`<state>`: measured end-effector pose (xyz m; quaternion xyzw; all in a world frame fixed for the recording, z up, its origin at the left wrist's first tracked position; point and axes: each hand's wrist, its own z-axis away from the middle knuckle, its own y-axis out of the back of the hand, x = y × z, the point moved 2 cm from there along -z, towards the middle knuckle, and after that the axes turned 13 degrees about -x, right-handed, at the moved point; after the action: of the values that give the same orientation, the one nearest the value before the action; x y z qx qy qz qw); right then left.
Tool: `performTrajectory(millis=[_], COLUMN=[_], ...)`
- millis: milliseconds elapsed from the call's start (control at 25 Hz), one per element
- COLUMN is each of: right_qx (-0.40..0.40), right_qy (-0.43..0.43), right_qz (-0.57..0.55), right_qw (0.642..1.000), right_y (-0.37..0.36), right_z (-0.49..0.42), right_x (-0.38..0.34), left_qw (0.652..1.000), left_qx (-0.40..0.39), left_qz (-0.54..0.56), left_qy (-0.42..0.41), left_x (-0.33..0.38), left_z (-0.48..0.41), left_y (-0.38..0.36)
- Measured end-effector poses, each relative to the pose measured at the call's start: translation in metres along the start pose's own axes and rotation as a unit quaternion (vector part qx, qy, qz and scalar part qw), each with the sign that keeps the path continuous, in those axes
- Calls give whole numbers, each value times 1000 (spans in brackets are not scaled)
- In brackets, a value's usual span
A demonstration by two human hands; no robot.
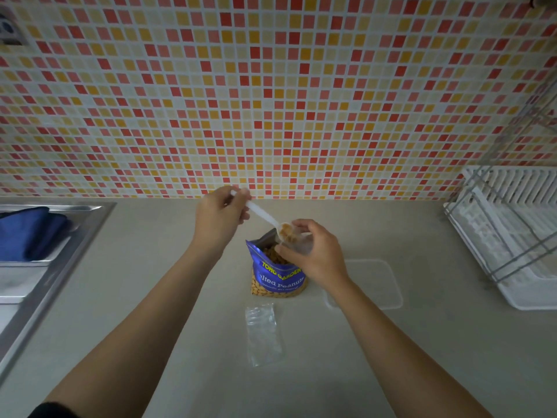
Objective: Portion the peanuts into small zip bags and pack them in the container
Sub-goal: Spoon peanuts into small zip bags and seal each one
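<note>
A white spoon [262,214] of peanuts was gripped by the left hand [221,212] at the mouth of a small zip bag [297,241] pinched by the right hand [313,251] above the open peanut bag [277,276], the clear container [379,285] just right, flanked by sink [75,236] and dish rack [512,236] at the edges of the counter [482,342].

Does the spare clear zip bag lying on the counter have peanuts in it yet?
No, the small clear plastic zip bag lies flat on the beige counter with nothing visible inside it.

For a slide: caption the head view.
Left hand holds a peanut-filled spoon at the zip bag in the right hand.
</note>
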<state>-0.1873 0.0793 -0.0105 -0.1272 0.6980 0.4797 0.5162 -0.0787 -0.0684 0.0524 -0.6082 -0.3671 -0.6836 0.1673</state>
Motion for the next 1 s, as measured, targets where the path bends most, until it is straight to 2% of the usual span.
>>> performTrajectory(millis=[40, 120, 200, 240, 360, 440, 520, 600, 640, 720, 800, 1000], right_qx=[9, 28, 42, 46, 57, 59, 48, 25, 11, -12, -23, -38], right_qy=[3, 8, 4, 0, -13, -23, -37, -54, -64, -80, -89, -100], right_qz=[-43, -115, -167, -187, -210, -210, -213, -216, -217, -223, -231, -240], right_qw=[999, 993, 985, 981, 976, 976, 975, 975, 974, 972, 969, 965], right_y=[-2, -4, -3, -2, 2, 5, 7, 7, 6, 6, 6, 8], right_z=[0, 2, 3, 4, 7, 10, 12, 14, 16, 18, 19, 19], right_x=[-1, -4, -4, -4, 4, 13, 22, 31, 32, 35, 37, 38], left_qw=[994, 953, 922, 930, 974, 978, 946, 924, 935, 967, 979, 977], left_qx=[-32, -76, -55, -17, 77, 39, -54, -100, -93, -53, -39, -136], left_qz=[-74, -209, -250, -225, -85, -135, -264, -314, -300, -240, -200, -162], left_qy=[-69, -204, -289, -290, -195, -157, -179, -192, -166, -61, 25, 31], left_x=[11, 32, 43, 47, 36, 17, -4, -24, -32, -45, -53, -54], left_z=[8, 23, 28, 28, 15, 6, 6, 6, 4, -1, -4, -2], left_y=[-4, -7, -4, 1, 14, 11, -7, -24, -28, -31, -33, -35])
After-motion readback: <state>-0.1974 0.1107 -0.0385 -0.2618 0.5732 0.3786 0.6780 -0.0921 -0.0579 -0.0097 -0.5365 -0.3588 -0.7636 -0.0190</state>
